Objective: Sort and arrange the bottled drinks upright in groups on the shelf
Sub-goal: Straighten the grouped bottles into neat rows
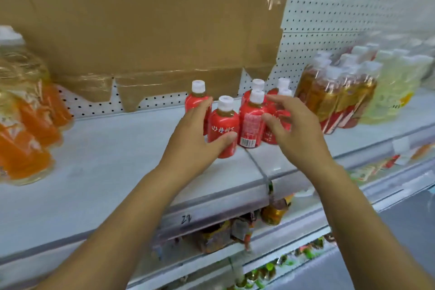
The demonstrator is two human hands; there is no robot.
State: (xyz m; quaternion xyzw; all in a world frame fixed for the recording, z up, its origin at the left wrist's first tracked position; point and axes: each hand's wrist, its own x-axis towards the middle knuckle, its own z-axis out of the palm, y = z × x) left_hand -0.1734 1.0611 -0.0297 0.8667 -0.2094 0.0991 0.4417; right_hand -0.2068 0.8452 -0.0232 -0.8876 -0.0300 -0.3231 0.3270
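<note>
Head view: shelf point(106, 167), grey, pegboard behind. 6 red bottles point(250, 122), white caps, clustered mid-shelf, all upright, long axes vertical, caps up; labels face assorted ways, 1 showing its barcode. Left hand point(195, 139): grip closed around the front-left bottle point(223, 127), thumb across its lower label, fingers behind, apparently to slide it against the group. Right hand point(292, 125): grip wide, fingers spread beside the cluster's right side, holding nothing, likely steadying the group. Wrapped amber pack point(334, 94) stands just right; orange pack point(26, 129) well apart at left. Cardboard point(141, 19) leans on the back wall.
</note>
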